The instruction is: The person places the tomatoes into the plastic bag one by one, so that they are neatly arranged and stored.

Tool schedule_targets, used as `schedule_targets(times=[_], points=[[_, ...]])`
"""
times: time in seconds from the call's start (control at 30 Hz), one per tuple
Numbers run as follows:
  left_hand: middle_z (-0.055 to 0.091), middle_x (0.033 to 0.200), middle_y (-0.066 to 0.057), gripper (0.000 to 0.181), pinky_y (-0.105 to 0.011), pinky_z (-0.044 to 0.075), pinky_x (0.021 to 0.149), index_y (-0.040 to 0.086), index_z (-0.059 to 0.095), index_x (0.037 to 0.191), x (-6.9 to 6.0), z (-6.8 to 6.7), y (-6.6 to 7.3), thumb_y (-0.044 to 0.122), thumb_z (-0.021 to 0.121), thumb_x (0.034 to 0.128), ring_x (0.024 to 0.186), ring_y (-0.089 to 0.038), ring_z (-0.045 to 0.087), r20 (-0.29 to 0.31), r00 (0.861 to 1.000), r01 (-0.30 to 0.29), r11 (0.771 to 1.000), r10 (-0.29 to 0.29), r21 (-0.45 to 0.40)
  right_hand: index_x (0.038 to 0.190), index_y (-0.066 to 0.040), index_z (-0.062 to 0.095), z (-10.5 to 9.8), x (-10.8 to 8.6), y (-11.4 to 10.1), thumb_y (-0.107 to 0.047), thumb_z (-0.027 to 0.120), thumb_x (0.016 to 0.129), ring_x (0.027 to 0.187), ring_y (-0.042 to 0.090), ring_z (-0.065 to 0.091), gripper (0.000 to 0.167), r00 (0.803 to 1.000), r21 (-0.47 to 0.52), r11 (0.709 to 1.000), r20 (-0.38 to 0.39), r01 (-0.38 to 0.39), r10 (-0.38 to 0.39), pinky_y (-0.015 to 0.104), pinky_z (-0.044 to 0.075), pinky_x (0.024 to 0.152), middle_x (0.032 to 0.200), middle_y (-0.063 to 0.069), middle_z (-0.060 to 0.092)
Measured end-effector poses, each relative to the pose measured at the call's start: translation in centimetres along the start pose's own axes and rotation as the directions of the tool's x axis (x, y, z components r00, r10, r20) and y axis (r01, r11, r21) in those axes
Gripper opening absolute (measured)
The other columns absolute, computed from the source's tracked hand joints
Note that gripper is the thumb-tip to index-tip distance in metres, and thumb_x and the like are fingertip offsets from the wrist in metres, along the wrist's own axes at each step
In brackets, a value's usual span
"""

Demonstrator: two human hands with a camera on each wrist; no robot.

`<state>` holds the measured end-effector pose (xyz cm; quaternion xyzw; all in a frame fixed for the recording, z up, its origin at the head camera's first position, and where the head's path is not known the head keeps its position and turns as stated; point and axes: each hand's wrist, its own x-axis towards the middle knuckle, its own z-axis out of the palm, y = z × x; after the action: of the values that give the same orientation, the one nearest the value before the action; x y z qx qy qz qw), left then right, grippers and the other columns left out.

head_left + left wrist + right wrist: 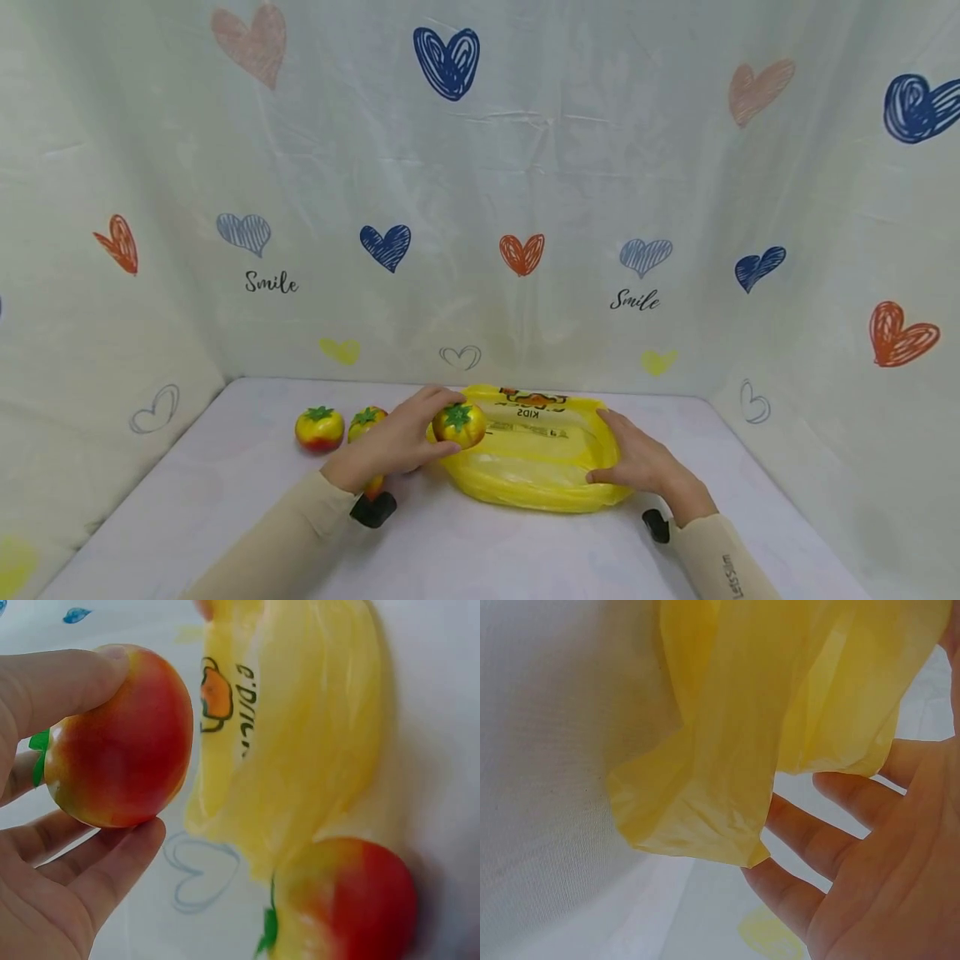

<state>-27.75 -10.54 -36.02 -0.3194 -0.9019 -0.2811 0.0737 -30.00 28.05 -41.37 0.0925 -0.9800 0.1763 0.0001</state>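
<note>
This is a curtained tabletop booth; heart-printed cloth (480, 183) surrounds a pale table (495, 554).

Fruit (467, 430) finished smooth and glossy, plastic-looking; bag (532, 477) made of thin, crinkled, shiny plastic; table (480, 554) covered in matt cloth.

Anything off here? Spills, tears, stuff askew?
Nothing stands out. The yellow bag is wrinkled, which seems normal for thin plastic, and no tear is visible. The left hand holds an intact-looking red-yellow fruit near the bag's left side. No spill shows on the table.
</note>
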Motion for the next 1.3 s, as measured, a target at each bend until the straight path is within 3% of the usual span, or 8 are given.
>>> schedule_targets(times=[0.43, 0.63, 0.87, 1.3], points=[[0.047, 0.125, 0.0, 0.062, -0.032, 0.046, 0.095, 0.015, 0.047, 0.137, 3.0, 1.3, 1.2, 0.03, 0.074, 0.0838, 0.107, -0.013, 0.05, 0.059, 0.997, -0.052, 0.998, 0.053, -0.018, 0.152, -0.013, 0.022, -0.1, -0.2, -0.1, -0.058, 0.079, 0.065, 0.136, 0.041, 0.029, 0.112, 1.0, -0.013, 1.0, 0.002, 0.014, -0.014, 0.063, 0.029, 0.103, 0.154, 0.017, 0.024], [0.047, 0.126, 0.002, 0.06, -0.027, 0.047, 0.091, 0.019, 0.047, 0.137, 4.6, 2.6, 2.0, 0.031, 0.074, 0.0843, 0.106, -0.011, 0.05, 0.095, 0.994, -0.051, 0.997, 0.057, -0.062, 0.151, -0.012, 0.023, -0.1, -0.3, 0.0, -0.059, 0.079, 0.064, 0.135, 0.041, 0.03, 0.113, 1.0, -0.01, 1.0, 0.002, 0.008, -0.008, 0.064, 0.029, 0.102, 0.154, 0.018, 0.024], [0.047, 0.128, 0.001, 0.059, -0.026, 0.047, 0.089, 0.018, 0.049, 0.135, 6.3, 4.2, 2.8, 0.03, 0.074, 0.0837, 0.104, -0.011, 0.05, 0.13, 0.987, -0.095, 0.995, 0.097, -0.019, 0.151, -0.012, 0.024, 0.0, -0.2, 0.0, -0.06, 0.079, 0.064, 0.136, 0.042, 0.029, 0.113, 1.0, -0.004, 1.0, 0.013, 0.009, -0.009, 0.065, 0.028, 0.102, 0.154, 0.018, 0.023], [0.05, 0.122, 0.003, 0.059, -0.023, 0.045, 0.088, 0.02, 0.05, 0.134, 9.6, 5.9, 4.2, 0.029, 0.076, 0.0821, 0.1, -0.008, 0.05, 0.188, 0.979, -0.084, 0.996, 0.084, -0.011, 0.151, -0.012, 0.024, -0.1, -0.2, -0.1, -0.058, 0.079, 0.065, 0.135, 0.041, 0.032, 0.112, 1.0, -0.003, 1.0, 0.022, 0.021, -0.021, 0.063, 0.03, 0.102, 0.154, 0.017, 0.024]])
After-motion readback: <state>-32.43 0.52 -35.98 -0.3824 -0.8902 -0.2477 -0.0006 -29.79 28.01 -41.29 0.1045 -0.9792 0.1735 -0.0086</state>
